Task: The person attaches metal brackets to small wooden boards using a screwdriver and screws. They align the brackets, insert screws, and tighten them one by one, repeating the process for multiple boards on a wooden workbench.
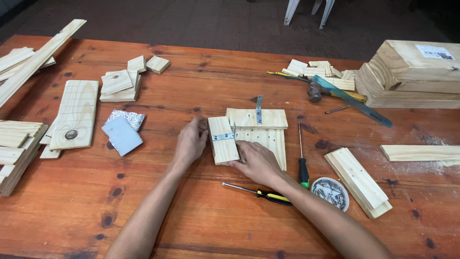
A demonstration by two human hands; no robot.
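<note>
Wooden table (201,220), both hands (191,144) on small board (223,140), dark floor (191,19) prob. concrete.

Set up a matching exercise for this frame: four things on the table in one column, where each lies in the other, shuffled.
Things:
1. small wooden piece with metal bracket
2. hammer
3. dish of nails
4. grey square pad

Places:
A. beside the foil, left of the hands
B. between left hand and right hand
C. far side, by the saw
D. near the green-handled screwdriver

Pairs: 1-B, 2-C, 3-D, 4-A
</note>
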